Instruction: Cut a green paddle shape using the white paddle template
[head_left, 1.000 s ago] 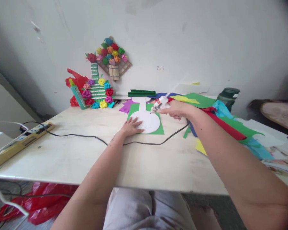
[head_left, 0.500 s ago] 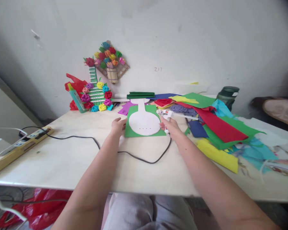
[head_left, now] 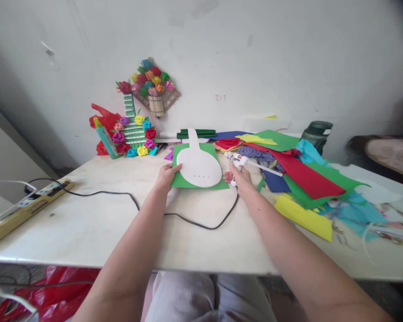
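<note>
Pale table (head_left: 201,246), left fingers (head_left: 176,169) pinching white cutout (head_left: 199,164), right fingers (head_left: 228,176) wrapping glue gun (head_left: 241,162)

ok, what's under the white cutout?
A green sheet shows around the rounded body of the white cutout; a dark green folded piece shows behind its neck. Whatever the cutout's middle covers can't be seen.

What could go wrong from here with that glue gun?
The black cord loops across the table, so it might snag and tug the glue gun in the right hand. The nozzle points toward the white cutout; if hot, it could drip there or burn the left hand gripping the green sheet.
</note>
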